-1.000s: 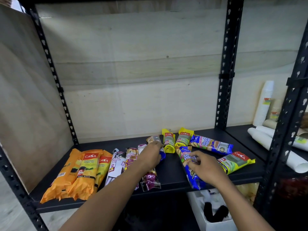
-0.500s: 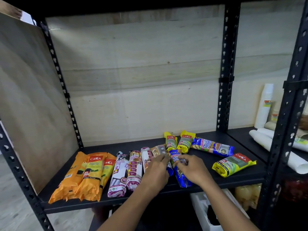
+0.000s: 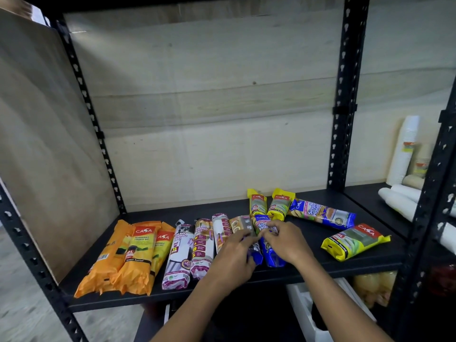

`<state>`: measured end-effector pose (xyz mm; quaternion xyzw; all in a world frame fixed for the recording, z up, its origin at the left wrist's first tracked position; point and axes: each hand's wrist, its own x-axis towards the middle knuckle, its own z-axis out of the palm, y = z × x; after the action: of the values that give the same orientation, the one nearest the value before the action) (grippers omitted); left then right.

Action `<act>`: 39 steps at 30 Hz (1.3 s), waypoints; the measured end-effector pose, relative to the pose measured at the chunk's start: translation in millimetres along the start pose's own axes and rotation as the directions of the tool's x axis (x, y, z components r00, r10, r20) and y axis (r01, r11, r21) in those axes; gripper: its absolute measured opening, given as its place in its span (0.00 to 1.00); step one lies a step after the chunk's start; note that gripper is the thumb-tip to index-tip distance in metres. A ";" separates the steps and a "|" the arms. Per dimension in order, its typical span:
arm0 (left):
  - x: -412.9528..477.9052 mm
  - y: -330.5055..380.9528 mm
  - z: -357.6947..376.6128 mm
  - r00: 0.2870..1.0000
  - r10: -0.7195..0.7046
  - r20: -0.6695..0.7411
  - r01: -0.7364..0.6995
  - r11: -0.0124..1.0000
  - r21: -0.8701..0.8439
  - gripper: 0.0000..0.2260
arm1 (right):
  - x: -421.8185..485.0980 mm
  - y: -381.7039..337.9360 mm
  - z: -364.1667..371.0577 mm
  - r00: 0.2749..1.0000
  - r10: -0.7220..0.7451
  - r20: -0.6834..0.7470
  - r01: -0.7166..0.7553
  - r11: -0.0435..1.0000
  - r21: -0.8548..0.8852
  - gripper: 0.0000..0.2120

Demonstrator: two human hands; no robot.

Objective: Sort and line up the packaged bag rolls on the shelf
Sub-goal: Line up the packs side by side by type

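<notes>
Packaged bag rolls lie on a black shelf (image 3: pixel 320 264). At the left sit three orange packs (image 3: pixel 134 255), then purple-and-white draw-string rolls (image 3: pixel 181 253) in a row. My left hand (image 3: pixel 233 255) rests on a gold-brown roll (image 3: pixel 243 224) and a blue roll beside it. My right hand (image 3: pixel 283 240) grips another blue roll (image 3: pixel 272 256) lying lengthwise. Two small yellow packs (image 3: pixel 270 203) stand at the back. A further blue roll (image 3: pixel 323 213) lies crosswise behind, and a yellow pack (image 3: pixel 355 241) lies at the right.
Black perforated uprights (image 3: pixel 341 107) frame the bay, with plywood panels at the back and left. The neighbouring shelf at right holds stacked white cups (image 3: pixel 404 149) and paper rolls (image 3: pixel 399 202). A white bin (image 3: pixel 306 314) sits below.
The rolls under my hands have been drawn leftward into the row beside the draw-string rolls. Both hands have come closer together over the blue rolls.
</notes>
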<state>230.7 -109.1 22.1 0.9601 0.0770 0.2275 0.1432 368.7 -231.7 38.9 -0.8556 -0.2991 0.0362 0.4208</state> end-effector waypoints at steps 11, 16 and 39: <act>2.0 12.3 -4.1 0.995 -0.090 -0.032 0.086 0.991 -0.101 0.20 | -1.3 3.7 -17.2 0.999 -0.031 0.044 0.034 0.997 -0.073 0.18; 15.6 32.4 -4.8 0.993 -0.046 -0.109 0.036 0.995 -0.092 0.17 | 3.5 15.5 -44.4 0.992 -0.109 -0.068 0.095 0.978 -0.187 0.14; 57.9 36.8 19.0 0.998 -0.057 -0.031 0.057 0.998 -0.003 0.16 | 91.2 81.3 -120.2 0.980 0.107 0.168 0.039 0.723 -0.690 0.33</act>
<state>293.7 -136.2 41.3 0.9537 0.1063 0.2385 0.1492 520.2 -304.2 73.2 -0.9481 -0.3152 0.0140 0.0400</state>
